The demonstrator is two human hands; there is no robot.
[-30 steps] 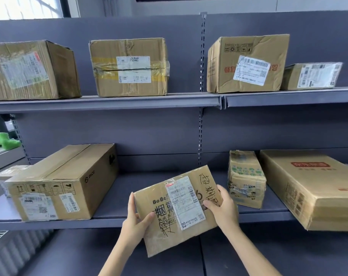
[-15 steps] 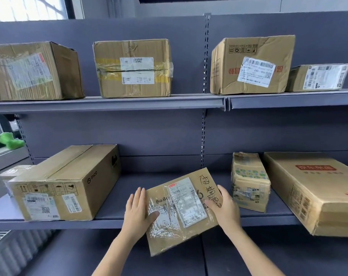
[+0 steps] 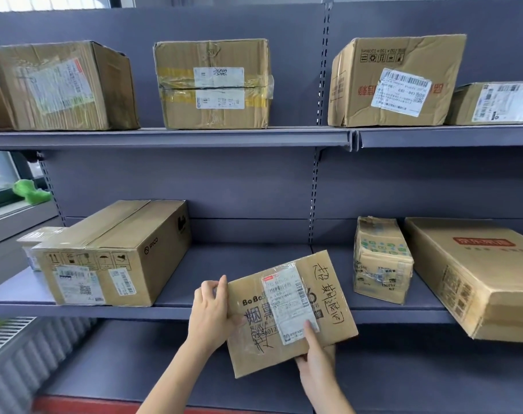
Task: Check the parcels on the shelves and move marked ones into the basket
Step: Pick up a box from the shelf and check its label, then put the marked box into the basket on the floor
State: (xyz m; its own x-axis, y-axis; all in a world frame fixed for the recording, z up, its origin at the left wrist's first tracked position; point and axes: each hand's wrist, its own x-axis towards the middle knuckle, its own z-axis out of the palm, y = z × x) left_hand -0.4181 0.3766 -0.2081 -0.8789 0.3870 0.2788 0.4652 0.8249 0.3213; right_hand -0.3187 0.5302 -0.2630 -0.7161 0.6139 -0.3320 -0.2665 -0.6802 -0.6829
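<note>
Parcel with black handwriting now sits lower in your hands, off the lower shelf, since your right hand has slid beneath its bottom edge, finger on the label, while your left hand grips its left edge, so it reads as marked and basket-bound.

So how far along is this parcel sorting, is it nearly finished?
Hard to call anything done: no basket shows in view, so nothing is seen moved yet. In hand: a flat parcel with black handwriting, gripped by the left hand and right hand in front of the lower shelf. Left: that parcel probably goes to the basket, and the other boxes, like the PICO box, remain to check.
</note>
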